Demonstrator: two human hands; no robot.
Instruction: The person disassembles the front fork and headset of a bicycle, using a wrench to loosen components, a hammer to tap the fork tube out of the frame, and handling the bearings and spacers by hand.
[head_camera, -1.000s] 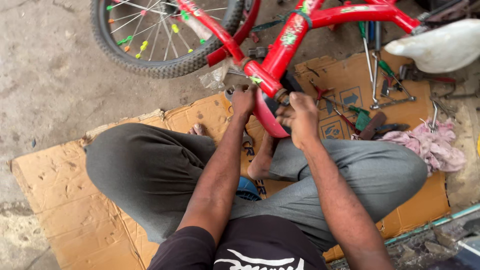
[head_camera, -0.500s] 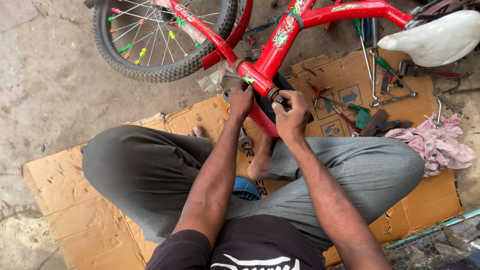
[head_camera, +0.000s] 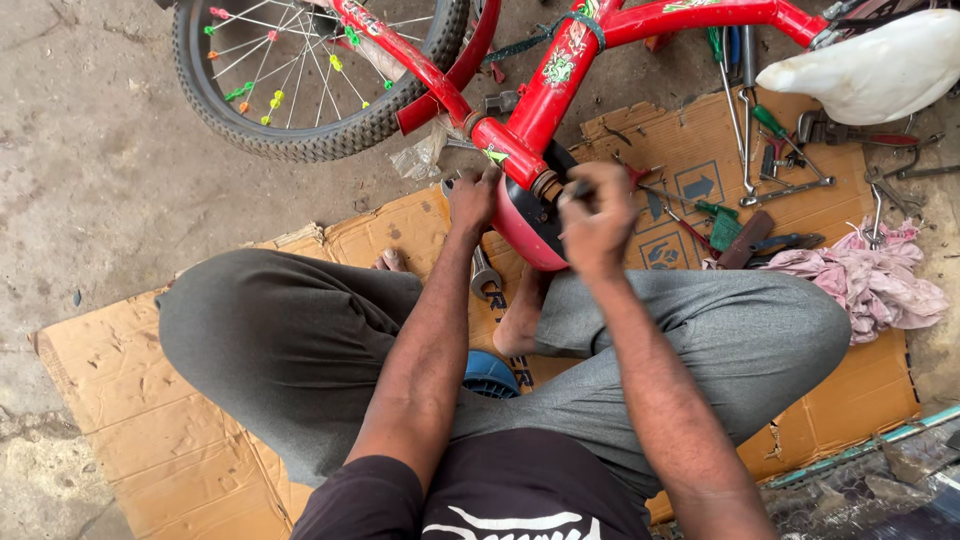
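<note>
The person sat cross-legged on flattened cardboard (head_camera: 150, 400) with a red bicycle frame (head_camera: 545, 95) lying across the ground in front of the knees. The task's thing, the bottom bracket (head_camera: 543, 185) at the frame's lowest junction, sat just ahead of both hands, its axle pointing back toward the person's right side. The left hand (head_camera: 473, 200) was clamped on the frame shell just left of that junction, fingers curled over the red tube. The right hand (head_camera: 597, 215) was closed around a small dark piece at the bracket's end; the hand was blurred, so it may have been a tool or a cup, and I cannot tell which. Of the 2 hands, the right was the nearer to the axle end, touching it; the left only steadied the tube beside it.

Counted: 1 wheel (head_camera: 320, 75) with coloured spoke beads in view at upper left, 1 white saddle (head_camera: 880, 70) at upper right, 1 pink rag (head_camera: 870, 275) on the cardboard's right edge, and 1 spanner (head_camera: 483, 275) lying between the shins. A scatter of hand tools (head_camera: 770, 185) lay well apart to the right, beyond the right forearm, at least 6 of them.
</note>
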